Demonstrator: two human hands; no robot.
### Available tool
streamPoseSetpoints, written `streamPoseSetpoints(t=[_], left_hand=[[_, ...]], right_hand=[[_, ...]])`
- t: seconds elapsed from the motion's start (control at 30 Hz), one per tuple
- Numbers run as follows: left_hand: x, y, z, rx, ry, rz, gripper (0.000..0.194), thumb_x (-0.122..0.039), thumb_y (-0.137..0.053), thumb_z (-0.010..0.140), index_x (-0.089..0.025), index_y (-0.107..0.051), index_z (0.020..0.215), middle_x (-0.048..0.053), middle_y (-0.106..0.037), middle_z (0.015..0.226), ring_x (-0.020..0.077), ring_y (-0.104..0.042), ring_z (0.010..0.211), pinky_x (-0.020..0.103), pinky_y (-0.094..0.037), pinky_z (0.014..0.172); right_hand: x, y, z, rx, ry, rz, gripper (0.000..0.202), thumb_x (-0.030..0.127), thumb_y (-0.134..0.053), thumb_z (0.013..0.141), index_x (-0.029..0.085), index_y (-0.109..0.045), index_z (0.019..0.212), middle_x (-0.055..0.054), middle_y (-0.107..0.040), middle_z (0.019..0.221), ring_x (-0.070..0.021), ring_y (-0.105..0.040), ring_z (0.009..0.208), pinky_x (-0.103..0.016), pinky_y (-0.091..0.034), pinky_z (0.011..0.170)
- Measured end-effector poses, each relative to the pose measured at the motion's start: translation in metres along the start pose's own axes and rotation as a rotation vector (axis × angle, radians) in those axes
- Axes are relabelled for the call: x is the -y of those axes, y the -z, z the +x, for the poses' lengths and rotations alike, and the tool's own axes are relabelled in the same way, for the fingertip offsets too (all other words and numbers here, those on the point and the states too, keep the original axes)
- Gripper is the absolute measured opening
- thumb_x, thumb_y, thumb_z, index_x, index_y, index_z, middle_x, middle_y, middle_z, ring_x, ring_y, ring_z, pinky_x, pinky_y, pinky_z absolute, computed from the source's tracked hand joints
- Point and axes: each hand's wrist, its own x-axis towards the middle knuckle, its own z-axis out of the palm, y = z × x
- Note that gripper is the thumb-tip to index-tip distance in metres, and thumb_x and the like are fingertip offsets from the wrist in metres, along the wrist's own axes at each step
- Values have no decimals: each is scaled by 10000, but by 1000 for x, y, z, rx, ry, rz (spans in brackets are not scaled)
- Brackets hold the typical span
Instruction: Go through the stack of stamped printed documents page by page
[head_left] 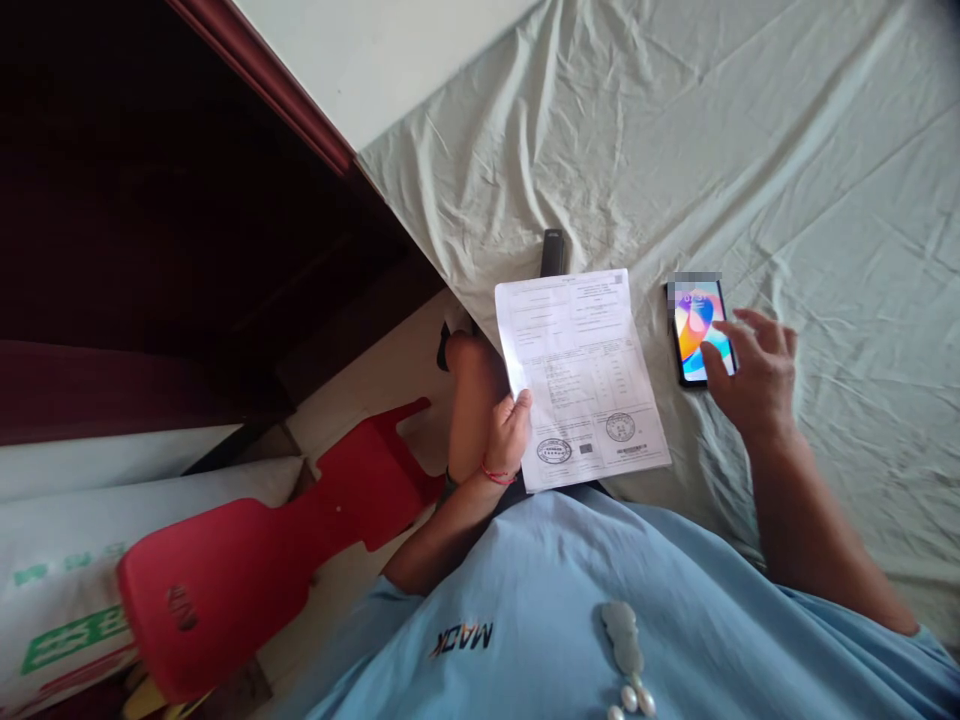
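Observation:
My left hand (511, 432) grips the left edge of a printed paper document (581, 360), thumb on top and fingers behind it. Two dark oval stamps mark the lower part of the sheet, which tilts over my lap. A smartphone (703, 335) lies on the pale bed sheet to the right, its screen lit with a colourful picture. Over the phone's right side is my right hand (765, 370), fingers apart and bent, thumb and fingertips at the screen. Whether they touch the glass I cannot tell. Beyond the paper's top edge a dark, slim object (553, 252) is partly hidden.
A wrinkled pale sheet (825, 200) covers the bed. On the left stand a red plastic chair (225, 580), white printed sacks (60, 590) and dark wooden furniture (150, 200). A white surface (375, 60) meets the bed at the top.

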Motion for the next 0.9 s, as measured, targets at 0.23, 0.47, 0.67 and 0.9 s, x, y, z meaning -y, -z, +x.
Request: streamPoseSetpoints(t=[0.23, 0.47, 0.67, 0.9], left_hand=[[-4, -4, -1, -17, 20, -4, 585, -674, -744, 887, -164, -781, 1171, 125, -799, 1226, 333, -693, 1294, 454, -497, 1176], [-4, -2, -1, -66, 31, 44, 585, -697, -767, 847, -156, -782, 1071, 110, -815, 1065, 325, -716, 1220, 429, -547, 1099], [-12, -6, -4, -117, 49, 88, 602, -689, -822, 785, -156, -804, 1065, 105, -824, 1088, 365, -685, 1280, 468, -540, 1121], [-18, -9, -7, -39, 22, 47, 727, -756, -771, 802, -168, -777, 1230, 125, -788, 1281, 352, -688, 1299, 475, -512, 1162]], right_hand=[[2, -2, -13, 155, 154, -54, 417, 487, -560, 1038, 309, -709, 1385, -99, -449, 1705, -370, -359, 1584, -608, -294, 1261], [-58, -18, -10, -429, -14, -254, 474, 531, -509, 1011, 185, -809, 888, -191, -727, 1341, -402, -557, 1402, -613, -450, 1123], [-61, -23, -5, -468, 49, -75, 314, 411, -601, 979, 196, -742, 799, -144, -764, 1221, -352, -634, 1315, -566, -497, 1094], [-31, -22, -1, -438, 134, 48, 227, 364, -658, 964, 207, -754, 830, -116, -773, 1230, -338, -668, 1291, -539, -543, 1066]])
